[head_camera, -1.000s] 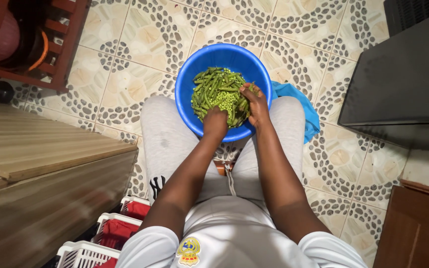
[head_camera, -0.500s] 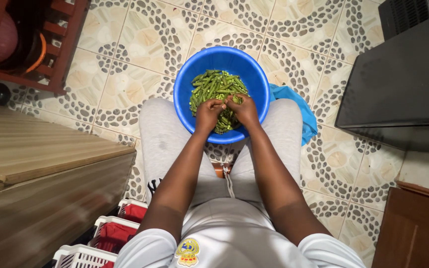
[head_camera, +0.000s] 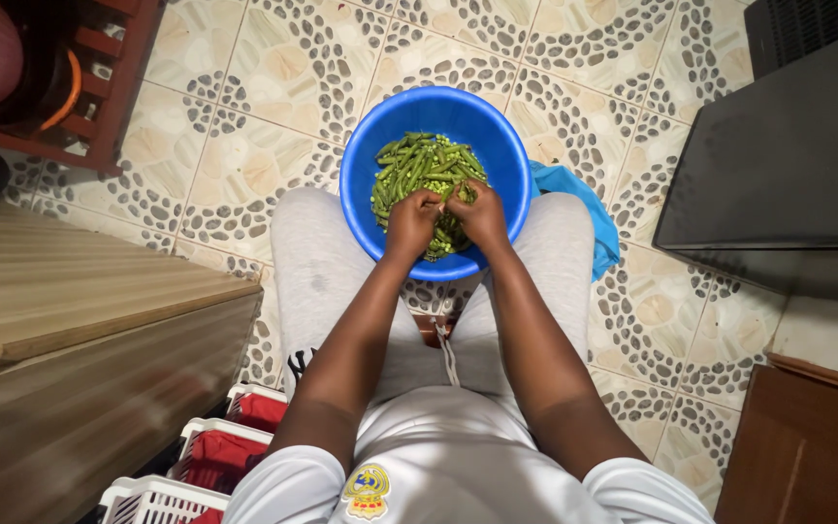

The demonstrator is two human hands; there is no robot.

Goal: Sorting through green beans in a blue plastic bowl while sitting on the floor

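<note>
Hands meet over a blue bowl (head_camera: 361, 209) that rests between the person's knees, above a patterned tile floor (head_camera: 244, 107). Left hand (head_camera: 411, 221) and right hand (head_camera: 482, 215) are both curled shut, pinching green pea pods (head_camera: 419, 165) that fill the bowl. Blue cloth (head_camera: 574, 209) lies just beside the bowl, near the right knee.
</note>
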